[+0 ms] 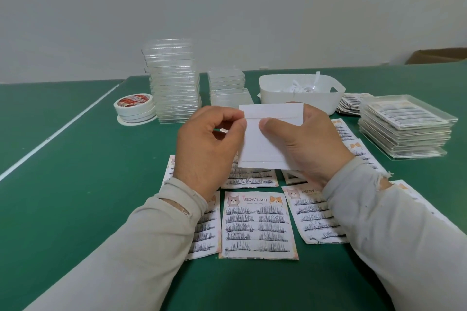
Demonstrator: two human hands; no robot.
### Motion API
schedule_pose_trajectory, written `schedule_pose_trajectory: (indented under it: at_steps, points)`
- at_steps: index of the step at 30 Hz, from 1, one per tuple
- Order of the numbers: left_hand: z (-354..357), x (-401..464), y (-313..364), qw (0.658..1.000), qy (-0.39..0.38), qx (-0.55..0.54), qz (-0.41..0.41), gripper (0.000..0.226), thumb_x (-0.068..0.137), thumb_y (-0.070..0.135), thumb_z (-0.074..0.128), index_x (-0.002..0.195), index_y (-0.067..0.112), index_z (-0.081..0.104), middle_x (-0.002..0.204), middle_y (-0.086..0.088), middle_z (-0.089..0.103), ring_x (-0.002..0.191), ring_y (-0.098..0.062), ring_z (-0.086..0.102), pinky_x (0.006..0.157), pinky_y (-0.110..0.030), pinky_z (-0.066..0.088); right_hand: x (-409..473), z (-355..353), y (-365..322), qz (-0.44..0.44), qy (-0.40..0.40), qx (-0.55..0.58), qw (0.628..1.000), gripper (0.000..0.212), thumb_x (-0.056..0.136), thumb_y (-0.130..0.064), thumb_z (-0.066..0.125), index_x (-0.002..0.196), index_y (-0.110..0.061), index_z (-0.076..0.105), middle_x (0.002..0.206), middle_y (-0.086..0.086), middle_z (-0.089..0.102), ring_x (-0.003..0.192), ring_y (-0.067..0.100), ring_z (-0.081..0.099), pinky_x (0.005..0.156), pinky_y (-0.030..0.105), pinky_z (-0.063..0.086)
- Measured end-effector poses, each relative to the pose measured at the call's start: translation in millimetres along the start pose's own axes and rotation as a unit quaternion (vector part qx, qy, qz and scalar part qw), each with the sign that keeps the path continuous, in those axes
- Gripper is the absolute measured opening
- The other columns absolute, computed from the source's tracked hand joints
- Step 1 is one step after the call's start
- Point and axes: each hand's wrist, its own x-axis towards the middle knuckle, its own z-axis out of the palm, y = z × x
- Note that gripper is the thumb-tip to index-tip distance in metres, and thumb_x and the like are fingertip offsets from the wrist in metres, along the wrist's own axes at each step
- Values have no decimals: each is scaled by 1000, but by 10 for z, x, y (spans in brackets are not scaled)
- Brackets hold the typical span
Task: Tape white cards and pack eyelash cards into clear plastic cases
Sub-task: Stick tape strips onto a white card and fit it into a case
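my left hand (pixel 211 144): mid-frame, raised off the table, fingers curled, thumb and forefinger pinching the left edge of the white card at the upper tape line
my right hand (pixel 309 141): mid-frame right of the card, thumb pressed on the card face, fingers curled round behind its right edge, so clamped on the card
white card (pixel 267 144): held upright between both hands, centre of frame, blank side to me; one strip across near the top, one near the bottom
eyelash cards (pixel 256 226): flat on the green table (pixel 75 184), lower centre, rows of lashes and "MEOW LASH" print with cat faces; more of them to the left and right, partly under my sleeves, and behind the white card
clear plastic cases (pixel 174 83): tall empty stack, upper left of centre; shorter stack (pixel 227 83) just right of it
packed cases (pixel 404 126): stack at the right edge, lash cards inside
loose lash card pile (pixel 351 103): between the packed cases and the tub
tape rolls (pixel 135 108): stacked, left of the tall case stack, red print on the top roll
white tub (pixel 300 93): behind my right hand, upper centre-right, white paper scraps in it
cardboard box (pixel 439 55): far upper right, past the table edge
sleeves: light grey, both frayed at the cuff
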Motion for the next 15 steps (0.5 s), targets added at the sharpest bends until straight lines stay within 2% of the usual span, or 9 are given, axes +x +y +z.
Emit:
schedule_pose_trajectory:
  at_steps: [4, 15]
  points:
    - [2, 1, 7, 1000, 1, -2, -13, 19, 88, 8, 76, 90, 27, 75, 93, 9, 70, 83, 7, 64, 74, -5, 46, -8, 30, -16, -45, 19, -57, 997, 12, 83, -15, 80, 83, -20, 70, 75, -15, 74, 67, -1, 67, 63, 16, 54]
    - [5, 2, -2, 999, 4, -18, -32, 20, 88, 10, 76, 90, 30, 73, 92, 7, 73, 79, 4, 65, 73, -8, 49, -8, 47, -7, -62, 21, -75, 995, 12, 83, -18, 80, 81, -24, 70, 74, -19, 74, 66, -5, 66, 60, 12, 51]
